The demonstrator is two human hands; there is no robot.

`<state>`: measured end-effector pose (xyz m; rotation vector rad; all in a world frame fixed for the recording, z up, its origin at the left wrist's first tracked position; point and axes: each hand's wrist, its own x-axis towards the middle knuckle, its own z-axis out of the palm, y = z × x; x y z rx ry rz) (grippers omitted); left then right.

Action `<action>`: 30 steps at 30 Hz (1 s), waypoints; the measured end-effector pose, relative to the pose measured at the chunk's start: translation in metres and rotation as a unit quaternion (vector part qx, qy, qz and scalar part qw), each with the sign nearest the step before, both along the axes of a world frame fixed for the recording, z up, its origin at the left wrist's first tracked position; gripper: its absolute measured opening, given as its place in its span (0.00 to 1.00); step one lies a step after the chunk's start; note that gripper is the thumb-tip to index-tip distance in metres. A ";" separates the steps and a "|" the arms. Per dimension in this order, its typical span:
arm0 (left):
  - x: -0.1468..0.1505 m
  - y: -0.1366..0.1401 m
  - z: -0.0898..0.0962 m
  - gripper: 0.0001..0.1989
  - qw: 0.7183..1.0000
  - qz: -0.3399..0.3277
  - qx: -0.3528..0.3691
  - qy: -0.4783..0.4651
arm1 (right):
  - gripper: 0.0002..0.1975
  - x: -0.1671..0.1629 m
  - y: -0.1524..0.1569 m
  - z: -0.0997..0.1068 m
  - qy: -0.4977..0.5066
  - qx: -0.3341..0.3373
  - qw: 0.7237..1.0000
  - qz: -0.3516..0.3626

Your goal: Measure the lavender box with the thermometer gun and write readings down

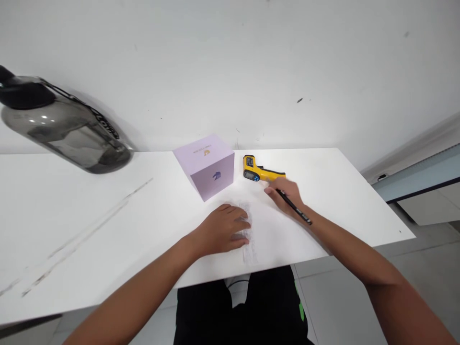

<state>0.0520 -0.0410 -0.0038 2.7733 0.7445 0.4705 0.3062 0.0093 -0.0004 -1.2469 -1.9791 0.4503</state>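
My left hand rests on the white table with its fingers spread. Beneath and beside its fingertips is a pale strip with faint grey marks; I cannot tell whether it is paper or film. In my right hand is a slim black pen, its rear end pointing back along the wrist and its tip hidden by the fingers. Just beyond this hand lies a yellow infrared thermometer, its handle close to my knuckles. A lilac box with a small printed logo stands beyond my left hand.
A large grey see-through bottle with a black lid stands at the left back. The white table runs along a scuffed white wall. Its right edge ends near a low glass-topped unit.
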 end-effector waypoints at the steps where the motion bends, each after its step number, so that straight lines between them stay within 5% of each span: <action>1: 0.000 0.000 0.000 0.15 1.000 -0.004 -0.002 0.000 | 0.29 -0.006 -0.008 -0.003 0.050 -0.075 0.995 0.047; 3: 0.000 0.000 0.000 0.15 1.000 -0.007 -0.007 -0.003 | 0.30 -0.018 -0.020 -0.009 0.147 -0.194 0.963 0.117; 5: 0.000 0.000 -0.001 0.16 1.000 -0.007 -0.013 -0.011 | 0.29 -0.027 -0.024 -0.014 0.198 -0.238 0.943 0.119; 11: -0.002 0.001 -0.006 0.16 1.000 -0.003 -0.024 -0.007 | 0.27 -0.032 -0.023 -0.013 0.096 -0.188 0.977 0.031; 23: -0.002 0.001 -0.006 0.15 1.000 -0.007 -0.024 -0.008 | 0.27 -0.030 -0.025 -0.016 0.045 -0.156 0.983 0.086; 30: -0.001 0.001 -0.004 0.16 1.000 -0.003 -0.026 0.006 | 0.27 -0.031 -0.026 -0.017 0.053 -0.140 0.987 0.056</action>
